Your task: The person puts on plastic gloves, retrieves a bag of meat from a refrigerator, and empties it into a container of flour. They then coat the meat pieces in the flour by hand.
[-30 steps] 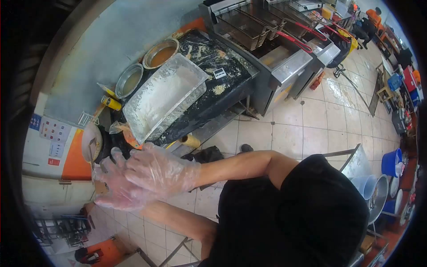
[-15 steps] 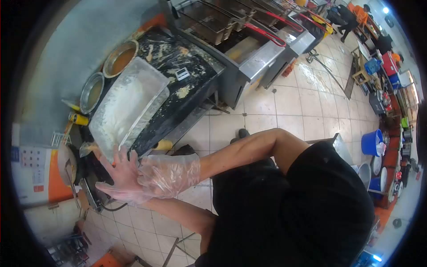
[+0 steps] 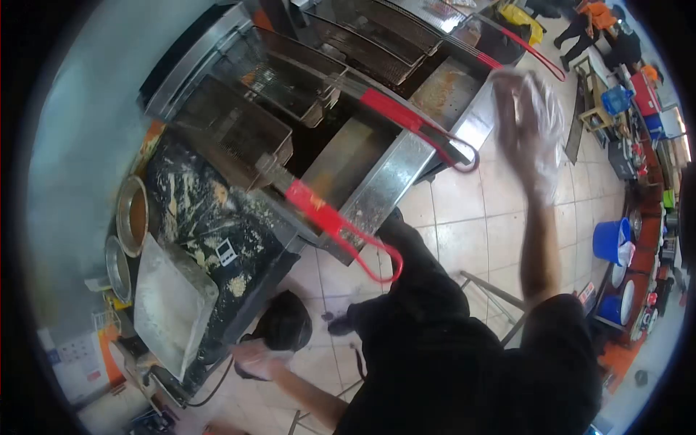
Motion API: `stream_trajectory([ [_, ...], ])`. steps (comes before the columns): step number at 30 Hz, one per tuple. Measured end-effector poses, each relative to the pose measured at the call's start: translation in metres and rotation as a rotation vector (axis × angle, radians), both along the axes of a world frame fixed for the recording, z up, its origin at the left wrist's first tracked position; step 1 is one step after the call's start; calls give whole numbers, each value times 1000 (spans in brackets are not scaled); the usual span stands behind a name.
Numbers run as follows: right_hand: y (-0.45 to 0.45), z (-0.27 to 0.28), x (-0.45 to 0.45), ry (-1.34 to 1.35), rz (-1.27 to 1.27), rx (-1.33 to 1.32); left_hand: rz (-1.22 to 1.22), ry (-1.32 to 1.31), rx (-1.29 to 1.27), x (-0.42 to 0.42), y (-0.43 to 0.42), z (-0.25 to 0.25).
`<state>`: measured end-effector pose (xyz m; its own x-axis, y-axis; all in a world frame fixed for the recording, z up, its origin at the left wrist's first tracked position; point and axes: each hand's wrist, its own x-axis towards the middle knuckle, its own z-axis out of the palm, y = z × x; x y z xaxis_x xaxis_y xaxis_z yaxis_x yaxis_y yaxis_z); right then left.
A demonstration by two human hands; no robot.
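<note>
My right hand (image 3: 529, 134), in a clear plastic glove, is raised at the right, fingers stretched out and blurred by motion. It appears to hold nothing, just right of a fryer basket's red handle (image 3: 417, 119). A nearer wire fryer basket (image 3: 232, 119) has another red handle (image 3: 341, 228) jutting over the fryer's front edge. Low on the left, my gloved left hand (image 3: 259, 359) hangs near a black bag or bin (image 3: 283, 322), blurred, with its fingers apparently loosely extended. The clear tub (image 3: 170, 304), floury inside, stands above it.
Two metal bowls (image 3: 133, 217) sit by the wall. A small white timer-like device (image 3: 226, 251) lies on the flour-spattered black surface (image 3: 188, 188). Metal legs (image 3: 493, 290) stand on the tiled floor. A blue bucket (image 3: 611, 241) and a person in orange (image 3: 598, 16) are farther right.
My hands, together by the tub before, have parted. The right has swung up toward the fryer handles; the left has dropped low. The view has turned toward the fryers.
</note>
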<state>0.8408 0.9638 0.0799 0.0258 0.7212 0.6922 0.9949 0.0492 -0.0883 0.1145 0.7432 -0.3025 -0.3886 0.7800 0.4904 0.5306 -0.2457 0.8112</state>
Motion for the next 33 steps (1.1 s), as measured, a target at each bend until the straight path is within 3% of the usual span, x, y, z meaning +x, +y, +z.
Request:
stream_trajectory([
  [1,21,-10,37,-82,-120,-89,-119,52,-64,17,-24,-11],
  [2,41,-22,64,-174,-226,-171,376,-143,-467,122,-12,50],
  [3,60,-31,84,-116,-249,-406,472,-256,-62,105,-42,-50],
  [4,76,-43,99,-56,-273,-635,480,-132,-383,135,-46,-30],
  [5,87,-59,112,-122,-182,-520,480,-1,-701,162,-51,-9],
  [7,127,-64,128,16,-181,-631,58,221,-948,123,-131,-87],
  [9,161,-66,134,278,-141,-832,-91,330,-1047,171,-125,-37],
  [10,168,-55,124,284,-127,-835,-76,335,-1050,192,-126,-25],
  [12,167,-31,97,38,-175,-667,-145,35,-1085,221,-121,-6],
  [13,162,-57,95,-209,-50,-167,-126,38,-1078,236,-115,1],
  [15,152,-8,43,169,131,-413,348,-639,-1322,275,-91,34],
  [16,141,-8,24,345,327,-531,370,-640,-1311,282,-92,33],
  [17,134,5,2,635,441,-985,299,-539,-1317,286,-91,30],
  [18,123,-25,-14,560,541,-1029,226,-438,-1321,290,-89,28],
  [19,123,-51,-32,836,573,-1351,403,-738,-1325,297,-81,26],
  [20,126,-46,-40,824,593,-1351,417,-748,-1310,304,-71,30],
  [22,132,-35,-52,1727,473,-1458,343,-746,-1265,321,-65,35],
  [23,126,-33,-57,1882,441,-1417,333,-743,-1196,324,-70,26],
  [26,113,-39,-48,1808,565,-1371,345,-847,-1232,332,-74,20],
  [27,108,-30,-46,1767,409,-1407,415,-877,-1248,339,-75,26],
  [28,102,-34,-45,1748,417,-1430,432,-897,-1240,342,-88,19],
  [30,91,-49,-42,1774,487,-1395,60,-133,-1119,344,-123,0],
  [32,93,-53,-44,1783,448,-1394,128,-263,-1101,351,-136,-12],
  [33,97,-62,-43,1772,425,-1425,156,-423,-1272,353,-137,-8],
])
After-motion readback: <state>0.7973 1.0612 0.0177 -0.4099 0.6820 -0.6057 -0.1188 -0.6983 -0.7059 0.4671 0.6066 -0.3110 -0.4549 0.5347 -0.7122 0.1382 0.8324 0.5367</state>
